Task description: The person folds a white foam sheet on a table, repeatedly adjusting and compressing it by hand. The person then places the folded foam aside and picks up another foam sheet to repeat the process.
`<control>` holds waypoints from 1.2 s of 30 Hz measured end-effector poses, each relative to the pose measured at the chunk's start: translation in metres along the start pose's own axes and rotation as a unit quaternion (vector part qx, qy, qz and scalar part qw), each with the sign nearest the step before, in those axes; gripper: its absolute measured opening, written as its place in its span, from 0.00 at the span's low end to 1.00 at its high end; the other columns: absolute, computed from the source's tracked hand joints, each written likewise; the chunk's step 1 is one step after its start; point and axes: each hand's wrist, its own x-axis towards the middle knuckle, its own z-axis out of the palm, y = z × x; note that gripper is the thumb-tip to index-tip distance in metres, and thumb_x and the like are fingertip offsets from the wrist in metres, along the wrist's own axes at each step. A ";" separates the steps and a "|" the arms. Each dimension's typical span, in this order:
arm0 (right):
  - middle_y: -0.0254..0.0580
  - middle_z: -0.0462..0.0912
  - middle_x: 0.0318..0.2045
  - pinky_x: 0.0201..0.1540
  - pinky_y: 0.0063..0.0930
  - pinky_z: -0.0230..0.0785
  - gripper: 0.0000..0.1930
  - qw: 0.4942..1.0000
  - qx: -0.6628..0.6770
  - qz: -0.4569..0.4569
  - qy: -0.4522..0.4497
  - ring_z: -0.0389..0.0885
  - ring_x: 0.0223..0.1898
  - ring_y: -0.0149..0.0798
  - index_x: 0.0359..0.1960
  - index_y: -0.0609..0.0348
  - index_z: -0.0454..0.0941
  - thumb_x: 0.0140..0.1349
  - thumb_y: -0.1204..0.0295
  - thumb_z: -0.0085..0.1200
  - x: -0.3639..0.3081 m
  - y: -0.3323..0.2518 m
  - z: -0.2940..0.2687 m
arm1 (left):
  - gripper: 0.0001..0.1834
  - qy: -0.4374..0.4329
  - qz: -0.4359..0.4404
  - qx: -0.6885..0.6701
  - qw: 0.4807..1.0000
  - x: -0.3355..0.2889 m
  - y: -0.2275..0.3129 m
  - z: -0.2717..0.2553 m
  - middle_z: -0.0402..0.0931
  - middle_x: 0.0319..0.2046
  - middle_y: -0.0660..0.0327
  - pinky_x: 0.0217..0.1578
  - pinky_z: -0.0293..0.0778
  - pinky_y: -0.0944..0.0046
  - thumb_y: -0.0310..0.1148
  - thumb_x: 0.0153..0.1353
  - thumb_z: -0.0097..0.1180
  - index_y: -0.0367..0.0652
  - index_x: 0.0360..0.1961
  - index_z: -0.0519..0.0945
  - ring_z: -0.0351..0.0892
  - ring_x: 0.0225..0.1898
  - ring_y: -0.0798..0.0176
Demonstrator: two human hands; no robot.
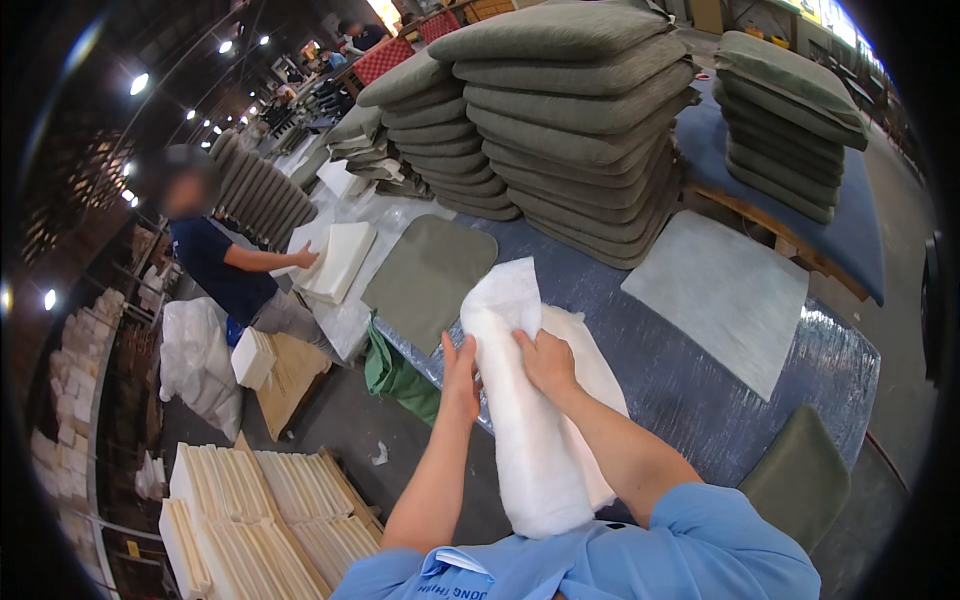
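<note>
A soft white sheet of batting (520, 420) is folded over in front of my chest, and its upper corner stands up above the table. A pale foam cushion piece (590, 370) shows beside and partly behind it. With its fingers bent on the batting near the top, my right hand (548, 362) grips the sheet. My left hand (460, 385) is beside the batting's left edge, fingers stretched out; some fingertips are hidden behind it. A flat grey-green cushion cover (430, 270) lies on the table just beyond my left hand.
Tall stacks of grey-green cushions (580, 130) stand at the table's back. A pale sheet (720, 295) lies on the plastic-wrapped table (660, 420) at right; a cushion (800, 480) is at the near right. Foam slabs (250, 510) sit low left. A co-worker (220, 250) handles white pads.
</note>
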 end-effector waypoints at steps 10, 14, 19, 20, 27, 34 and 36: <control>0.55 0.89 0.35 0.50 0.48 0.76 0.32 0.985 0.046 0.081 -0.147 0.88 0.42 0.54 0.42 0.62 0.86 0.69 0.39 0.55 0.019 0.027 -0.020 | 0.53 -0.014 0.087 0.096 0.991 0.047 0.001 0.017 0.62 0.74 0.43 0.66 0.73 0.53 0.29 0.66 0.64 0.47 0.84 0.42 0.70 0.69 0.48; 0.54 0.89 0.38 0.51 0.44 0.76 0.34 0.930 0.308 0.159 -0.121 0.88 0.44 0.49 0.45 0.65 0.86 0.65 0.39 0.59 0.053 -0.019 -0.034 | 0.53 0.010 0.138 0.153 0.979 0.051 -0.001 0.019 0.61 0.75 0.43 0.67 0.72 0.54 0.28 0.64 0.62 0.46 0.84 0.43 0.70 0.70 0.48; 0.65 0.88 0.44 0.55 0.50 0.75 0.34 0.998 0.053 0.026 0.012 0.87 0.50 0.60 0.46 0.70 0.85 0.68 0.42 0.57 0.080 -0.035 -0.018 | 0.53 -0.001 0.170 0.222 0.960 0.056 0.001 0.054 0.64 0.73 0.45 0.61 0.77 0.55 0.24 0.62 0.60 0.50 0.84 0.44 0.74 0.66 0.50; 0.66 0.88 0.45 0.56 0.51 0.75 0.34 0.999 0.036 0.034 0.009 0.87 0.51 0.62 0.47 0.70 0.85 0.69 0.42 0.56 0.079 -0.031 -0.018 | 0.53 -0.004 0.157 0.221 0.963 0.055 0.004 0.052 0.64 0.73 0.45 0.62 0.77 0.55 0.24 0.62 0.60 0.50 0.84 0.44 0.74 0.66 0.50; 0.65 0.87 0.49 0.58 0.52 0.73 0.31 0.995 0.026 0.093 0.007 0.85 0.54 0.63 0.48 0.67 0.85 0.72 0.45 0.52 0.077 0.004 -0.015 | 0.41 -0.060 0.105 0.166 0.979 0.057 0.005 0.051 0.68 0.70 0.48 0.58 0.79 0.56 0.29 0.69 0.61 0.47 0.80 0.56 0.76 0.64 0.54; 0.70 0.86 0.45 0.56 0.51 0.74 0.28 0.994 0.056 0.077 0.055 0.85 0.50 0.65 0.43 0.71 0.85 0.69 0.50 0.58 0.071 0.010 -0.009 | 0.20 -0.080 0.052 0.157 0.983 0.124 0.029 0.040 0.84 0.47 0.58 0.49 0.80 0.63 0.35 0.72 0.57 0.39 0.62 0.79 0.84 0.46 0.62; 0.67 0.86 0.46 0.57 0.49 0.75 0.24 0.989 0.097 0.076 0.079 0.85 0.51 0.62 0.47 0.68 0.84 0.68 0.54 0.62 0.071 0.013 -0.018 | 0.20 -0.079 0.064 0.176 0.979 0.131 0.027 0.040 0.86 0.47 0.57 0.49 0.80 0.63 0.35 0.71 0.57 0.38 0.60 0.82 0.84 0.45 0.63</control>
